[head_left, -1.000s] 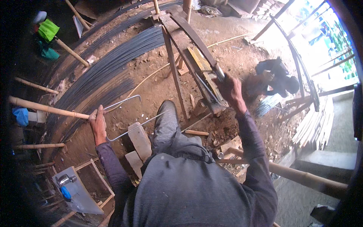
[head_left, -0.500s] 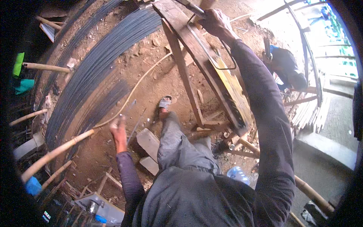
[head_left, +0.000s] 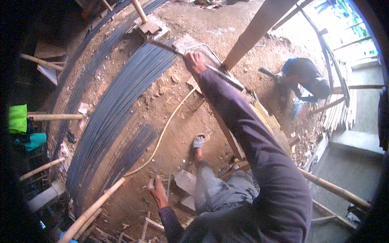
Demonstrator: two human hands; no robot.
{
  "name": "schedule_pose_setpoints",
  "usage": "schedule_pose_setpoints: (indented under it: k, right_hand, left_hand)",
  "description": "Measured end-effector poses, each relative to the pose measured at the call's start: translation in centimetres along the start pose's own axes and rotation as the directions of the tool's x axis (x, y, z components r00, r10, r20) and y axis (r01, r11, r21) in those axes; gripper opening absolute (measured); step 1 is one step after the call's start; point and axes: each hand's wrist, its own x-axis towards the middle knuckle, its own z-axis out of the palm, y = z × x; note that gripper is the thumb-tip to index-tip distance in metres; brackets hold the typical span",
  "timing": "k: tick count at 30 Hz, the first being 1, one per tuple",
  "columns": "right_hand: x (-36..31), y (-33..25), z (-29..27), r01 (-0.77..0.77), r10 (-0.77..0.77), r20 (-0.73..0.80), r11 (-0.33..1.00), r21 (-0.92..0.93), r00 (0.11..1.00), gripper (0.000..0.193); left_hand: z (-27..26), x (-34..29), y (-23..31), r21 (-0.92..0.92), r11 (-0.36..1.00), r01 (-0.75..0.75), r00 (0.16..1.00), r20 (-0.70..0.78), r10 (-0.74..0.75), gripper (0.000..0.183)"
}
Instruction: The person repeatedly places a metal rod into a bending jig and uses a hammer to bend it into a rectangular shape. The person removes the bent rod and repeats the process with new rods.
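My right hand (head_left: 195, 62), arm stretched far forward, is closed around a long metal bar (head_left: 164, 46) that slants across the wooden bench (head_left: 231, 131). Beside that hand a thin bent metal rod (head_left: 208, 49) curves over the bench end. Much of the bench is hidden under my right arm. My left hand (head_left: 157, 189) is low over the dirt on the left, fingers closed. A thin dark rod (head_left: 159, 165) sticks up from it, slightly blurred.
Long dark steel rods (head_left: 115, 85) lie bundled on the dirt at left. A bamboo pole (head_left: 97, 208) tapers into a pale curved strip. Another bamboo post (head_left: 259, 30) rises past the bench. Another person (head_left: 306, 77) crouches at right. Boards (head_left: 186, 182) lie near my foot.
My right hand has swung the metal bar leftward over the bench, and the bent rod has turned with it. My view has shifted. The left hand still has the thin rod.
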Motion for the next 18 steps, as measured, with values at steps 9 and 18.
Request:
schedule_pose_setpoints:
  k: [9, 18]
  right_hand:
    - [0.2, -0.3, -3.0, -0.096, 0.066, 0.166, 0.979, 0.181, 0.984, 0.013]
    - [-8.6, 2.2, -13.3, -0.099, 0.032, 0.212, 0.944, 0.314, 0.977, 0.017]
  left_hand:
    - [1.3, -1.1, -2.0, 0.156, 0.98, -0.122, 0.978, 0.188, 0.092, 0.027]
    - [3.5, -2.3, 1.9, 0.263, 0.84, -0.476, 0.824, 0.468, 0.32, 0.031]
